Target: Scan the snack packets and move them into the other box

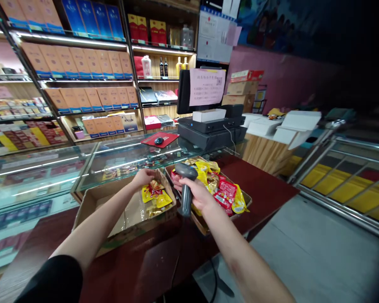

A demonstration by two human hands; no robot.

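Observation:
A cardboard tray (pixel 132 227) lies at the left, with several yellow and red snack packets (pixel 162 198) at its right end. Over its far right part is my left hand (pixel 143 178), fingers curled just above the packets; whether it touches or pinches one is hidden. My right hand (pixel 196 191) is wrapped round the handle of a grey barcode scanner (pixel 186 198), held upright between the two trays. Behind the scanner, a second cardboard box (pixel 246 200) is heaped with yellow and red packets (pixel 225 194).
Behind the trays stand a glass display counter (pixel 113 155), a red mat (pixel 170 138) with a mouse (pixel 158 140), and a monitor (pixel 183 92). The trays rest on a dark red tabletop (pixel 265 179). A metal railing (pixel 344 189) stands at the right.

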